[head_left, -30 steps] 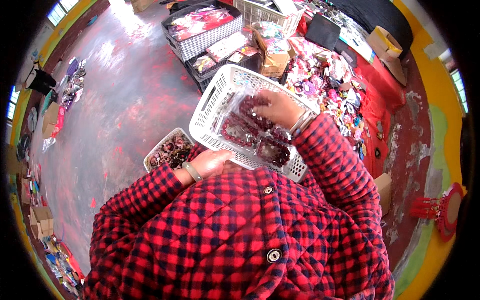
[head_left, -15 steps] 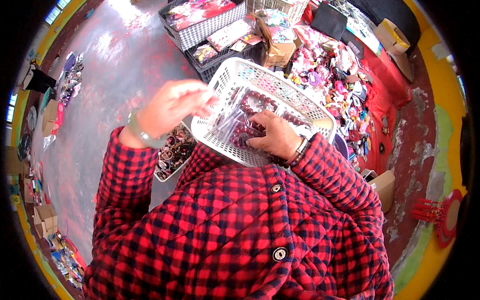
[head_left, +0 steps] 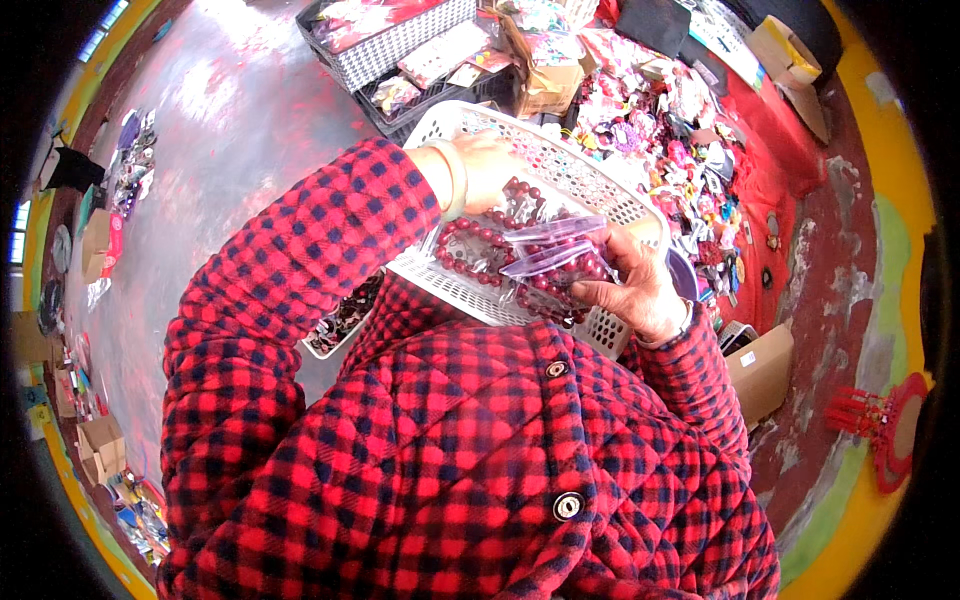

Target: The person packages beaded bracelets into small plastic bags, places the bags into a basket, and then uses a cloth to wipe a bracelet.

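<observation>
A white perforated plastic basket (head_left: 598,182) sits in front of my body, with small clear plastic bags of dark red bead bracelets (head_left: 470,245) inside. My right hand (head_left: 640,285) is closed, thumb against fingers, on clear zip bags (head_left: 555,250) with purple-tinted top edges and dark red beads in them. It holds them over the right part of the basket. My left hand (head_left: 480,170) reaches down into the far left part of the basket, beside the bagged beads. Its fingertips are blurred, so whether they grip anything does not show.
Below the basket's left side, a white tray (head_left: 325,350) of small dark items is partly covered. Black-and-white crates (head_left: 400,55) and a cardboard box (head_left: 550,90) stand beyond. Colourful hair accessories (head_left: 650,130) heap on red cloth at right, near an open carton (head_left: 762,372).
My left hand has come down from above the basket's left rim into its far left part. My right hand has moved right and now lifts zip bags of beads.
</observation>
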Available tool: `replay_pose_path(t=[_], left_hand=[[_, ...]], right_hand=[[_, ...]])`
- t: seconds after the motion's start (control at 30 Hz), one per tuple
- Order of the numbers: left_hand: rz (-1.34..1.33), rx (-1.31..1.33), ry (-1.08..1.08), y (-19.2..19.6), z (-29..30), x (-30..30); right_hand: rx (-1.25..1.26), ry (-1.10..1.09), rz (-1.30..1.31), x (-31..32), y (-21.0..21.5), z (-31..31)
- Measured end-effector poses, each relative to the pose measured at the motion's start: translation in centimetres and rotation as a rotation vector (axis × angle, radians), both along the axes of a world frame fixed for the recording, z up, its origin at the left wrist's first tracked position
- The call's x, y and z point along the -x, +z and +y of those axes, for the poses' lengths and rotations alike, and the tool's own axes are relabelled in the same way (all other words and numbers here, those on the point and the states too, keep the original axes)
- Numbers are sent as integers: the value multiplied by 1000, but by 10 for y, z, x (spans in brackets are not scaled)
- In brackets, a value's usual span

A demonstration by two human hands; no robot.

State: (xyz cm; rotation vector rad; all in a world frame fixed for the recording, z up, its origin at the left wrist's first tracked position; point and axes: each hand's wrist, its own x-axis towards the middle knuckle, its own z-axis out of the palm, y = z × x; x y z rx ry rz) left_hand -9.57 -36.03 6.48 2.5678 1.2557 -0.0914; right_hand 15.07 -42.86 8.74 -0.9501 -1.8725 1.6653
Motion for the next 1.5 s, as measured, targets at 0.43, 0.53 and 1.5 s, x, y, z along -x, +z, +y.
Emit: replay_pose_path(t=[0.43, 0.53, 1.5], left_hand=[[-119, 157, 6, 19, 2, 21], [-243, -10, 70, 29, 0, 38], [-101, -774, 46, 19, -10, 35]], right_hand=[[171, -53, 51, -4, -18, -4], [149, -52, 61, -3, -21, -3], [-47, 166, -210, 19, 18, 7]])
